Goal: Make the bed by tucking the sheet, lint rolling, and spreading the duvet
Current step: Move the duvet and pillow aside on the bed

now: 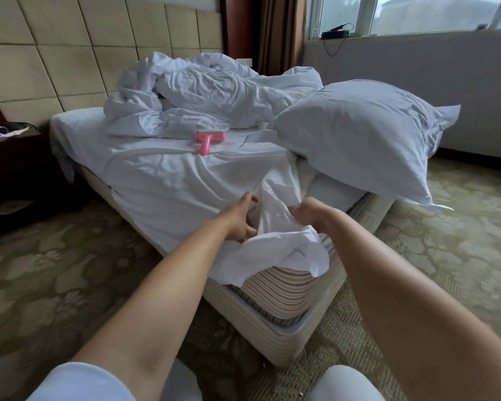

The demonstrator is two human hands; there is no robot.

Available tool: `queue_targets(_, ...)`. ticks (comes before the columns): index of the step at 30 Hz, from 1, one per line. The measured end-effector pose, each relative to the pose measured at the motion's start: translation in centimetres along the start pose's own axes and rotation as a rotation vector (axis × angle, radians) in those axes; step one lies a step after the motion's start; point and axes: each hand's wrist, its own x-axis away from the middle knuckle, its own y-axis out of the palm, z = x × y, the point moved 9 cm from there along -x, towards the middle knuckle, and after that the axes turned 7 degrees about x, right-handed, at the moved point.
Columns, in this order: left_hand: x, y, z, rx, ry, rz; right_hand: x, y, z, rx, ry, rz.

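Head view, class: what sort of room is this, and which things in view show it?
Probably a hotel bedroom, though it could be a home one. A bed with a loose white sheet, a padded panel headboard on the wall behind it, patterned carpet and a curtained window suggest it.

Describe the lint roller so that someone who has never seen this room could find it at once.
Start at the bed with its white sheet. The crumpled duvet is heaped toward the padded headboard; just in front of the heap, the lint roller lies flat on the sheet. It is the only pink thing on the all-white bedding, T-shaped with a short handle.
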Motion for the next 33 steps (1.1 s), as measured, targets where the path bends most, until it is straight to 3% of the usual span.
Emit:
queue_targets(3, -0.3, 0.8, 1.8, -0.098, 0.085, 0.017, 0.3, -1.2, 0.0, 0.018, -0.014, 0.064)
queue_targets(7, -1.1, 1.0, 3.7, 0.032, 0.154, 0.144, 1.4, -5.5, -1.0, -0.068, -0.117, 0.328)
queue_targets(10, -1.8, 2.5, 4.3, 0.005, 0.168, 0.076, 2.6, -7.6, 0.6, 0.049, -0.096, 0.469)
queue_targets(14, -2.1, 4.4, 3.3, -0.296, 0.14, -0.009, 2.5, -3.6, 5.7, 0.454, 0.095, 0.214)
queue_targets(21, -3.6, 4.7, 3.4, -0.325, 0.144, 0.047, 1.0, -2.5, 6.1, 0.477, 0.101, 0.034)
queue_targets(24, -3.6, 4.7, 3.5, -0.319, 0.131, 0.117, 0.5, -2.6, 6.5, 0.435, 0.087, 0.046)
queue_targets(30, -2.4, 4.6, 4.5, -0.323, 0.176, 0.3, 3.6, -6.5, 4.5, 0.64, -0.09, 0.51)
queue_targets(33, -2.3, 4.5, 4.4, -0.276, 0.192, 0.353, 4.1, -7.2, 3.4, 0.706, -0.089, 0.587)
